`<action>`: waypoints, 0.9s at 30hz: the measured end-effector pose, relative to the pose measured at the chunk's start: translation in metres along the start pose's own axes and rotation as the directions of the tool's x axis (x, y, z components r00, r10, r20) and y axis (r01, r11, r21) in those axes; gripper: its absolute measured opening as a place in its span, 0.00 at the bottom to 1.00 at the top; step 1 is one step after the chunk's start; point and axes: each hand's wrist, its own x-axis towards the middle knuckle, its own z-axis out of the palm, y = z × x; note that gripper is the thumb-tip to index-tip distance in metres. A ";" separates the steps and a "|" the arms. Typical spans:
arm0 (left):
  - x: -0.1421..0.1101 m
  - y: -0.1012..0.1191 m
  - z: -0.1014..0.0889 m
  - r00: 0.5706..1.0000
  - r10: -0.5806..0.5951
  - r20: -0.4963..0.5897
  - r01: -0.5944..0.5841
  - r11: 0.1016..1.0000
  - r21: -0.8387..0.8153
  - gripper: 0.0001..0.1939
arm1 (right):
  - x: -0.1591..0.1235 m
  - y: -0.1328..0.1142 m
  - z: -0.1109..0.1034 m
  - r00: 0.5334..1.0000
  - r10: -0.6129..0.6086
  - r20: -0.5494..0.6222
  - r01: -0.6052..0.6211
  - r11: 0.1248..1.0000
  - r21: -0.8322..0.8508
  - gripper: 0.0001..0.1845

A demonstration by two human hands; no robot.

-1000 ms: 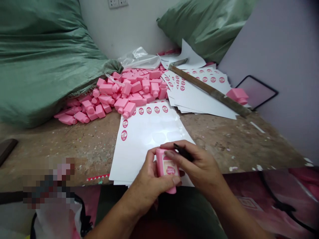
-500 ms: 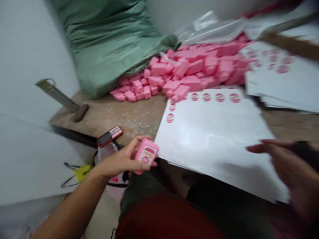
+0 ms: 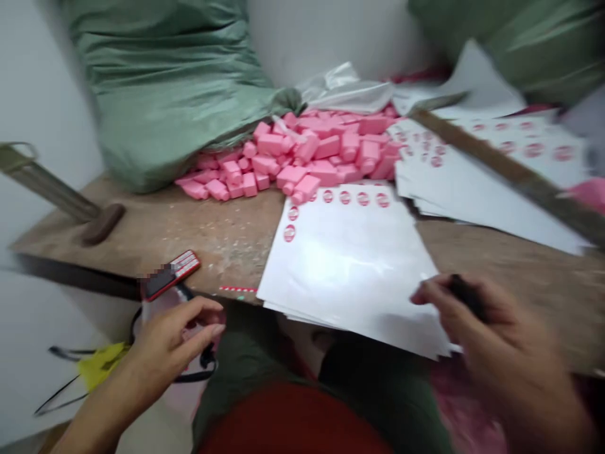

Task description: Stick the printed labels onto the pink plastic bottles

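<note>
Slim black pen [image 3: 466, 297] mostly hidden inside the blurred right hand [image 3: 501, 334]; red-and-black mobile phone [image 3: 169, 275] partly pixelated; print on round pink labels [image 3: 363, 198] too small to read; pink plastic bottle [image 3: 588, 194] cut off by the right edge.

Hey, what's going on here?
A person is working at a worn wooden bench. Their right hand grips a black pen-shaped object, with the fingers by the corner of a stack of white sheets of round pink labels. Their left hand, apparently empty, is just below the bench edge near a phone. A heap of pink plastic bottles lies beyond the sheets, against a green woven sack.

Wooden workbench [image 3: 179, 233], pink bottles [image 3: 302, 151], white label sheets [image 3: 350, 265]
</note>
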 end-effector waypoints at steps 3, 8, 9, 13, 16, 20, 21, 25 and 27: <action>0.033 0.030 0.022 0.950 0.304 -0.069 -0.307 0.951 -0.036 0.14 | -0.012 -0.007 0.003 0.999 0.019 -0.031 -0.025 0.983 -0.181 0.16; 0.083 0.049 0.041 0.921 0.379 -0.094 -0.370 0.924 0.099 0.19 | -0.026 0.011 0.001 0.966 -0.222 0.129 0.255 0.894 -0.368 0.17; 0.088 0.048 0.040 0.933 0.355 -0.050 -0.348 0.930 0.118 0.22 | -0.027 0.015 0.000 0.949 -0.258 0.180 0.309 0.868 -0.388 0.17; 0.092 0.038 0.036 0.945 0.315 0.086 -0.323 0.940 0.113 0.25 | -0.027 0.029 0.001 0.892 -0.371 0.259 0.453 0.737 -0.502 0.19; 0.091 0.030 0.038 0.946 0.320 0.054 -0.322 0.946 0.033 0.23 | -0.028 0.035 0.004 0.823 -0.499 0.272 0.559 0.623 -0.548 0.17; 0.091 0.024 0.041 0.958 0.286 0.000 -0.283 0.949 -0.138 0.21 | -0.030 0.039 0.007 0.774 -0.561 0.294 0.616 0.560 -0.554 0.12; 0.091 0.025 0.041 0.966 0.258 -0.007 -0.255 0.949 -0.185 0.21 | -0.029 0.039 0.006 0.775 -0.559 0.295 0.617 0.569 -0.544 0.11; 0.090 0.042 0.035 0.994 0.098 -0.041 -0.106 0.904 -0.414 0.22 | -0.020 0.031 -0.002 0.802 -0.542 0.250 0.587 0.641 -0.494 0.09; 0.092 0.055 0.031 1.000 0.005 -0.008 -0.008 0.818 -0.576 0.24 | -0.014 0.025 -0.008 0.816 -0.540 0.208 0.566 0.668 -0.483 0.10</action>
